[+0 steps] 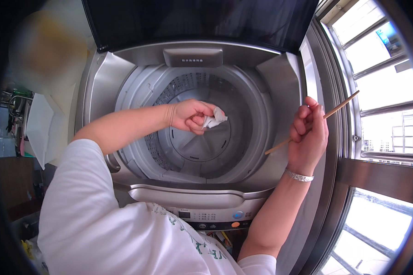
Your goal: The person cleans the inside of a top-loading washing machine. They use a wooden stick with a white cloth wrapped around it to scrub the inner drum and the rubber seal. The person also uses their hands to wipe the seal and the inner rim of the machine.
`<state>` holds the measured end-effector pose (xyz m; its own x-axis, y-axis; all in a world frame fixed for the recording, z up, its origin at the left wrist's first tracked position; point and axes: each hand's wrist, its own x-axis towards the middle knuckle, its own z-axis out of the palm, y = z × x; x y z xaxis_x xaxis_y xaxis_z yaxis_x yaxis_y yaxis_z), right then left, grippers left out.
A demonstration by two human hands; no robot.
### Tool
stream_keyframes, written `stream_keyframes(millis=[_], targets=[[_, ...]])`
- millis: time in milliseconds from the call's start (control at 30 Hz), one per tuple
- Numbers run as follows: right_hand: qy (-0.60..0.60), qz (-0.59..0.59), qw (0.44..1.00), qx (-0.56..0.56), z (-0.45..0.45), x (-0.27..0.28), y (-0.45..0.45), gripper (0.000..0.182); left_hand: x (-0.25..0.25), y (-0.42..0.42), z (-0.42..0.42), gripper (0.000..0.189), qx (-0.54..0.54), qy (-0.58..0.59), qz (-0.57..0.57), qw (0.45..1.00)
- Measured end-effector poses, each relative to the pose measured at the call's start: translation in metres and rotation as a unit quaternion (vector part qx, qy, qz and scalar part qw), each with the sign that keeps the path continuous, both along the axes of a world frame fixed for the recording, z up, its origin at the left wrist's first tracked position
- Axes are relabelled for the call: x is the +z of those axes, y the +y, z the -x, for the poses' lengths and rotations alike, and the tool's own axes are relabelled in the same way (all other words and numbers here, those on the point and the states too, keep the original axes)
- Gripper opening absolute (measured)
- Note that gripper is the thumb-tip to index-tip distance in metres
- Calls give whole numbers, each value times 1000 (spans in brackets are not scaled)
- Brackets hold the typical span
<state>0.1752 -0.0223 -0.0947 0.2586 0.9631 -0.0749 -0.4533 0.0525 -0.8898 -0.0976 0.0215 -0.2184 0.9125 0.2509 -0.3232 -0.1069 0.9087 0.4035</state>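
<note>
A crumpled white tissue or thin cloth (pixel 214 119) is pinched in my left hand (pixel 193 116), above the open drum (pixel 200 137) of a top-loading washing machine. My right hand (pixel 309 132) grips a thin wooden stick like a chopstick (pixel 341 104) at the machine's right side. The stick slants, its lower end pointing toward the drum and its upper end toward the window. Part of it is hidden behind the fingers and palm. Perforated walls and a ribbed disc at the bottom show inside the drum.
The dark lid (pixel 199 22) stands raised at the back. Along the front runs the control panel (pixel 213 216) with buttons. A barred window (pixel 385 86) with a metal frame borders the right. At left are a white angular object (pixel 43 129) and cluttered items.
</note>
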Motion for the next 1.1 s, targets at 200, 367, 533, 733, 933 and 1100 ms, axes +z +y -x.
stream_keyframes(millis=[200,367,533,733,933,1100], targets=[[1,9,1000,5,-2,-1,-1,23,7,0,-11,21,124,9,54,991],[-4,17,1000,7,-1,1,0,23,6,22,-42,11,141,225,-302,916],[-9,32,999,4,0,0,0,23,6,63,-99,13,186,289,-626,700],[-27,41,999,18,-2,1,-2,22,9,76,-121,16,172,404,-647,623],[-45,41,998,30,1,1,-2,21,-41,81,-97,24,319,503,-631,497],[-61,46,996,38,0,1,-1,21,-38,86,-99,23,298,588,-624,421]])
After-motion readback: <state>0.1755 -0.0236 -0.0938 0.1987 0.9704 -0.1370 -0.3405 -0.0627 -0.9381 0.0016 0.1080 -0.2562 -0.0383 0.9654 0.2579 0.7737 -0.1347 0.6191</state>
